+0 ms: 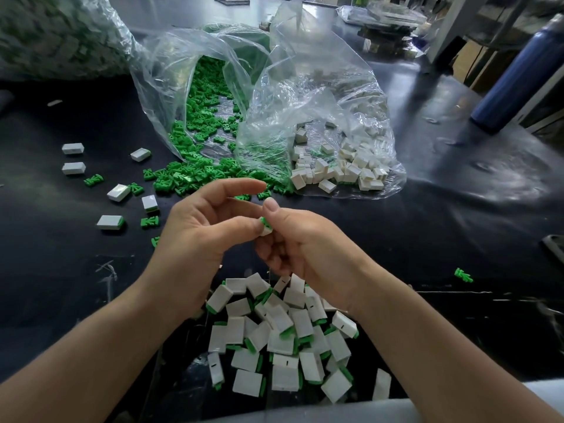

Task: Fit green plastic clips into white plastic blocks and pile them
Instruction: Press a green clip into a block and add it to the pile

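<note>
The left hand [198,230] and the right hand [300,244] meet above the black table [427,239]. Between them they pinch a small white plastic block [267,230], with a green plastic clip [264,221] showing at its top. Just below the hands lies a pile of white blocks with green ends [274,331]. Beyond the hands, a clear plastic bag of green clips [152,87] spills onto the table. Beside it, beyond the right hand, is a clear plastic bag of white blocks [305,87]. Loose blocks and clips [117,192] lie scattered left of the left hand.
</note>
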Tool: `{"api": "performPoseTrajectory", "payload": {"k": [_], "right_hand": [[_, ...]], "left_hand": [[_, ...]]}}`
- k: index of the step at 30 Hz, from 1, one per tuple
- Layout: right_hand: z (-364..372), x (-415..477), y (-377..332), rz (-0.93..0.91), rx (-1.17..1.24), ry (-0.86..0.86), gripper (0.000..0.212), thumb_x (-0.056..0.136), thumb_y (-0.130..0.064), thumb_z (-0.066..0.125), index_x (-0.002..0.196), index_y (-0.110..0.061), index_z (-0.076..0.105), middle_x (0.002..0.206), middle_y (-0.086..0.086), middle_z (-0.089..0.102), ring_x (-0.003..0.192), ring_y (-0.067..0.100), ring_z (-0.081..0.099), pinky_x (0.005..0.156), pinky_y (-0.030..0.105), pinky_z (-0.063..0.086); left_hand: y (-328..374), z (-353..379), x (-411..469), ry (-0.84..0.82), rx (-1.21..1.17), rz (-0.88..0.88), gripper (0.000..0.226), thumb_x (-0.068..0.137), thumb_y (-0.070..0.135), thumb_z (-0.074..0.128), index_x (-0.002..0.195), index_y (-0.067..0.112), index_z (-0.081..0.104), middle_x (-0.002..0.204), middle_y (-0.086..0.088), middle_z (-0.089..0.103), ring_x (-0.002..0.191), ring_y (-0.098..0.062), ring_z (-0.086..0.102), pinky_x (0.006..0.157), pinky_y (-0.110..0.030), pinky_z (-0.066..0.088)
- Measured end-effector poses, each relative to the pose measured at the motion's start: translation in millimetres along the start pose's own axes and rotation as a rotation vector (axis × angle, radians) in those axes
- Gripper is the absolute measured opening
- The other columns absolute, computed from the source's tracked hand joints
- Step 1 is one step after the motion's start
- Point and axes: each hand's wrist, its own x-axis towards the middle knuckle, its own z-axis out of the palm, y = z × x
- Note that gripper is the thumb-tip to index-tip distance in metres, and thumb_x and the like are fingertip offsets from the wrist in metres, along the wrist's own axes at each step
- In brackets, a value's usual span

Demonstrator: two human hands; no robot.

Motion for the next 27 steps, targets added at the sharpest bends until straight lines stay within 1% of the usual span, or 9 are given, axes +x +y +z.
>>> {"api": "performPoseTrajectory", "payload": {"k": [5, 8, 12, 15, 17, 19, 21, 24, 27], "right_hand": [[1, 0, 1, -0.004, -0.112, 0.038, 0.050, 0.093, -0.049, 0.030, 0.065, -0.014, 0.052, 0.053, -0.005, 0.053, 0.046, 0.005, 0.044, 0.048, 0.016, 0.036], [0, 0, 3, -0.044, -0.217, 0.079, 0.052, 0.093, -0.050, 0.029, 0.060, -0.018, 0.052, 0.053, -0.004, 0.054, 0.042, 0.002, 0.044, 0.044, 0.011, 0.036], [2, 1, 7, -0.096, -0.273, 0.130, 0.048, 0.082, -0.058, 0.029, 0.064, -0.019, 0.050, 0.057, -0.007, 0.050, 0.047, 0.001, 0.044, 0.052, 0.016, 0.038], [4, 3, 11, -0.111, -0.304, 0.157, 0.047, 0.090, -0.052, 0.030, 0.072, -0.014, 0.052, 0.062, -0.006, 0.046, 0.056, 0.006, 0.041, 0.060, 0.026, 0.035], [3, 5, 13, -0.107, -0.328, 0.158, 0.052, 0.095, -0.046, 0.029, 0.093, -0.004, 0.059, 0.069, -0.004, 0.046, 0.062, 0.008, 0.040, 0.066, 0.030, 0.035], [3, 6, 14, -0.107, -0.351, 0.156, 0.054, 0.096, -0.045, 0.028, 0.112, -0.004, 0.058, 0.079, -0.002, 0.052, 0.071, 0.008, 0.043, 0.071, 0.030, 0.035], [4, 6, 13, -0.114, -0.368, 0.161, 0.052, 0.097, -0.045, 0.028, 0.118, -0.008, 0.057, 0.088, -0.004, 0.056, 0.077, 0.005, 0.047, 0.073, 0.026, 0.037], [5, 8, 15, -0.116, -0.380, 0.178, 0.053, 0.095, -0.046, 0.028, 0.120, -0.008, 0.056, 0.115, 0.004, 0.060, 0.109, 0.016, 0.054, 0.095, 0.041, 0.043], [6, 7, 15, -0.125, -0.371, 0.194, 0.054, 0.095, -0.046, 0.028, 0.121, -0.008, 0.056, 0.123, 0.007, 0.058, 0.117, 0.020, 0.051, 0.102, 0.044, 0.039]], "left_hand": [[-2, 1, -1, 0.010, 0.006, 0.029, 0.035, 0.063, -0.005, 0.066, 0.091, 0.015, 0.067, 0.072, -0.009, 0.070, 0.047, -0.024, 0.059, 0.048, -0.033, 0.053], [-4, 2, -2, 0.011, 0.003, 0.027, 0.033, 0.065, -0.003, 0.064, 0.091, 0.016, 0.068, 0.071, -0.011, 0.070, 0.047, -0.028, 0.058, 0.048, -0.035, 0.054], [-5, 3, -1, 0.003, -0.018, 0.011, 0.038, 0.058, -0.007, 0.070, 0.089, 0.015, 0.068, 0.068, -0.011, 0.070, 0.048, -0.027, 0.060, 0.047, -0.033, 0.053], [-6, 4, 0, 0.025, -0.044, 0.000, 0.033, 0.058, 0.003, 0.064, 0.090, 0.010, 0.064, 0.066, -0.009, 0.070, 0.050, -0.023, 0.064, 0.048, -0.026, 0.053], [-7, 4, 0, 0.031, -0.052, 0.004, 0.034, 0.060, 0.002, 0.061, 0.092, 0.010, 0.062, 0.068, -0.007, 0.071, 0.055, -0.020, 0.066, 0.050, -0.023, 0.053], [-7, 3, 0, 0.033, -0.050, 0.009, 0.037, 0.061, 0.002, 0.061, 0.097, 0.010, 0.060, 0.071, -0.007, 0.072, 0.061, -0.018, 0.069, 0.054, -0.021, 0.053], [-7, 2, 0, 0.038, -0.046, 0.008, 0.042, 0.061, 0.002, 0.063, 0.102, 0.011, 0.057, 0.074, -0.007, 0.073, 0.069, -0.017, 0.070, 0.059, -0.020, 0.054], [-8, 1, 1, 0.052, -0.045, 0.012, 0.048, 0.061, -0.001, 0.071, 0.105, 0.011, 0.056, 0.076, -0.007, 0.073, 0.070, -0.017, 0.070, 0.061, -0.019, 0.053], [-8, 2, 2, 0.058, -0.029, 0.013, 0.051, 0.059, 0.002, 0.071, 0.106, 0.012, 0.055, 0.075, -0.005, 0.074, 0.070, -0.016, 0.070, 0.061, -0.017, 0.052]]}}
